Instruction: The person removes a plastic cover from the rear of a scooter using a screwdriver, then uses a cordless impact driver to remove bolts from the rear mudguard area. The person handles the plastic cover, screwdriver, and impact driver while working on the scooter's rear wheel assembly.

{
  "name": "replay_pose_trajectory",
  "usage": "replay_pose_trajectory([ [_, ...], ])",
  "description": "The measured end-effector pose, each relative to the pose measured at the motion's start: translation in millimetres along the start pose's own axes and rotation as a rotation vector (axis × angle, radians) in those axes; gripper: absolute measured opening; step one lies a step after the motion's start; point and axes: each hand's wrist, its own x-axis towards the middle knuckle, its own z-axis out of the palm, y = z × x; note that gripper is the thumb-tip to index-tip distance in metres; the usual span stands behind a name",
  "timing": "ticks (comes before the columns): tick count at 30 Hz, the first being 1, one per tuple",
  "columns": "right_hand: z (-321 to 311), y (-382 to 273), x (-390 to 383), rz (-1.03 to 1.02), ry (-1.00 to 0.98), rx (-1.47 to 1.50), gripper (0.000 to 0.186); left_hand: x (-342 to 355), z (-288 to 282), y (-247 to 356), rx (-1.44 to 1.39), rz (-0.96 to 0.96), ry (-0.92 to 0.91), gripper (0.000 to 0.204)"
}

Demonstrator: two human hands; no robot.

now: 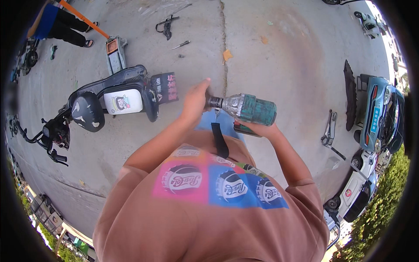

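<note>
My right hand grips the handle of a worn green and grey cordless impact wrench, held level in front of my body with its nose to the left. On the nose sits a dark socket. My left hand is closed about the socket's front end, and most of its fingers are hidden behind the palm. A black strap hangs at my waist just below the tool.
A black electric scooter lies at the left by a floor jack with an orange handle. A person stands beyond it. Small tools lie ahead on the concrete. At right are a metal stand, a blue front end and a white car.
</note>
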Motion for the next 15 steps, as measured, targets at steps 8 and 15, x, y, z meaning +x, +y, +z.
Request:
replay_pose_trajectory([
  [8,-120,-68,223,0.264,-0.281,-0.236,0.037,134,45,57,-0.764,0.04,0.252,0.023],
  [15,-117,-82,402,0.235,-0.584,-0.255,0.029,230,19,96,-1.383,0.125,0.442,0.02],
])
